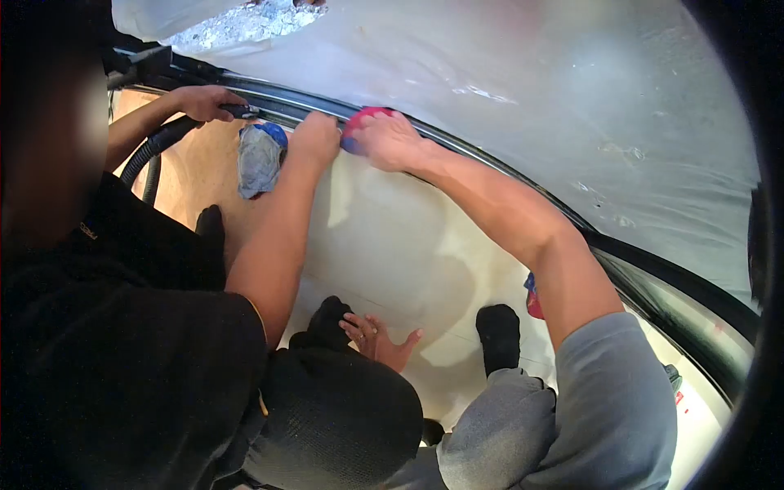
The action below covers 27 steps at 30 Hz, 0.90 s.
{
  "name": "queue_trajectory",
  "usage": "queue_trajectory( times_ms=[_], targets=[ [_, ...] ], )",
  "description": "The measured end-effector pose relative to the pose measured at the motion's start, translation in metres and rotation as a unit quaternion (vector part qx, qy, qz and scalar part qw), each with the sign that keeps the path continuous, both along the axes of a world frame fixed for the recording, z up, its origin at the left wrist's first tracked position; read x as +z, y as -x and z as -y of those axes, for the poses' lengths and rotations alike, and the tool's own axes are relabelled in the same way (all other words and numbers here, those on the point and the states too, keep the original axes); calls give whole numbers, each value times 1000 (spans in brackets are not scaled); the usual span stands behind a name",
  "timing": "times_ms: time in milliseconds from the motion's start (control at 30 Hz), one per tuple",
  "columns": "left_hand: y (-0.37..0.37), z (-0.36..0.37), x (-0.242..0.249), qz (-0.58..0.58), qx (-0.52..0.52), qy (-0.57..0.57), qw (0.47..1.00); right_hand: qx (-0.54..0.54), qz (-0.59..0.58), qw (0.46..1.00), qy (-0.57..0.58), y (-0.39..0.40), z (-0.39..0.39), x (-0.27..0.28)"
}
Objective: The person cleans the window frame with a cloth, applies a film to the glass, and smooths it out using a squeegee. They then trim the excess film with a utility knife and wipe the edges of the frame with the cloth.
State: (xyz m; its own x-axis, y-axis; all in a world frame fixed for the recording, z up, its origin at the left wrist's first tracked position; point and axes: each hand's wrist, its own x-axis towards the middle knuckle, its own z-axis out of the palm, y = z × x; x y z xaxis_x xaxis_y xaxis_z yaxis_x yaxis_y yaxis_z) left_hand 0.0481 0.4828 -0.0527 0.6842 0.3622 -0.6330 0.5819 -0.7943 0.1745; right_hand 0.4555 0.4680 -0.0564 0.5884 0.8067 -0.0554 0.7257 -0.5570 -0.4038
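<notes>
My right hand [388, 139] presses a red and blue cloth [377, 112] against a long, dark, shiny rail [286, 104] with metal strips. Its fingers are bent over the cloth and partly blurred. Lower down, my left hand [380, 341] is open, fingers spread and thumb apart, beside a black-socked foot [329, 317]. A black-clad knee [343, 400] hides its wrist. Close to my right hand, a co-worker's closed hand [316, 137] is at the rail. The co-worker's other hand [204, 104] grips a black hose nozzle [241, 111] there.
A ribbed black hose [151, 151] curves down at the left. A grey and blue cloth bundle [260, 162] lies near the rail. Another red and blue cloth [534, 298] shows behind my right forearm. Translucent plastic sheeting [572, 106] spreads beyond the rail.
</notes>
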Motion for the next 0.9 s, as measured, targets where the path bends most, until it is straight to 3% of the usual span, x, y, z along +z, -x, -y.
queue_trajectory(
  times_ms=[33,100,167,300,367,433,600,667,733,833,900],
  targets=[
    [-1,2,0,2,-2,2,1000,-39,-48,998,2,3,15,7],
    [-4,7,-3,-6,-2,-4,1000,-112,-9,972,-208,16,61,-12],
    [-4,12,-10,-16,0,-10,1000,-201,14,936,-290,40,98,14],
    [-4,9,-8,-9,3,6,1000,-230,6,966,-115,72,142,-1],
    [-3,7,-8,-1,2,13,1000,-188,45,977,-86,82,136,-22],
    [-4,7,-8,1,1,15,1000,-181,41,974,-130,75,113,-29],
    [-8,11,-3,-32,-10,-5,999,-152,65,970,-181,35,3,-47],
    [-5,10,-8,-27,-19,0,999,-185,-5,929,-319,17,-57,-65],
    [-17,12,-1,-55,-18,11,998,-290,-179,819,-462,7,-101,-55],
    [-5,8,-4,-28,-25,9,999,-322,-84,797,-504,23,-87,-41],
    [-6,9,-2,-19,-19,-3,1000,-273,-59,851,-445,57,-5,-5]
  ],
)
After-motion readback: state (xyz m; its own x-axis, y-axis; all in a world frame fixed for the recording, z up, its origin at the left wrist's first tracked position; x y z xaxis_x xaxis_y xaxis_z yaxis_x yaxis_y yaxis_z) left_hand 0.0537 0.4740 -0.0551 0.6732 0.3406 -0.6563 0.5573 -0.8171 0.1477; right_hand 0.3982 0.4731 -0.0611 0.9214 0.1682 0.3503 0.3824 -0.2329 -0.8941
